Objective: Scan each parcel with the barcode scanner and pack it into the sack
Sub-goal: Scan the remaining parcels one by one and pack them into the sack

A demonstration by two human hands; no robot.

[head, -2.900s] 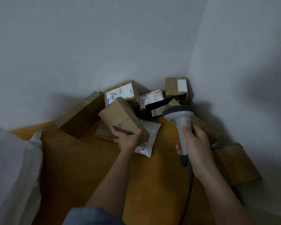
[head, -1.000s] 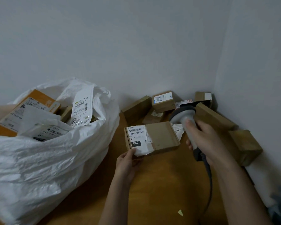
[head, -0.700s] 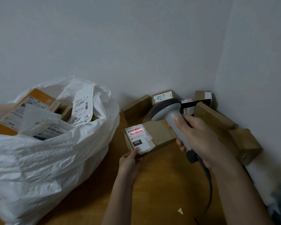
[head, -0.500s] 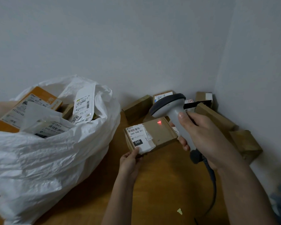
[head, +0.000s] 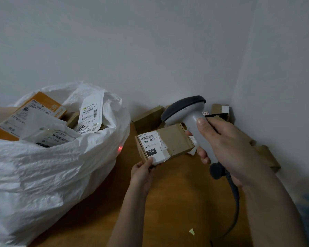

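**Beam off the label: the scan may miss, and the parcel is thinly held**

Your left hand (head: 143, 172) pinches the brown parcel (head: 165, 143) by its near corner only, thumb on top over the white label (head: 152, 146), the rest of the box hanging free above the wooden floor (head: 177, 202). Your right hand (head: 228, 150) is wrapped fully round the handle of the barcode scanner (head: 189, 118), whose head sits at the parcel's 1 o'clock. The red spot (head: 120, 148) lies on the white sack (head: 48, 172) at the parcel's 9 o'clock, not on the barcode, so if no read has registered you risk packing it unscanned. That corner pinch could let the box twist or drop on the way over. The sack, at your 9 o'clock, is heaped to its mouth, so a parcel dropped on top may slide back out.
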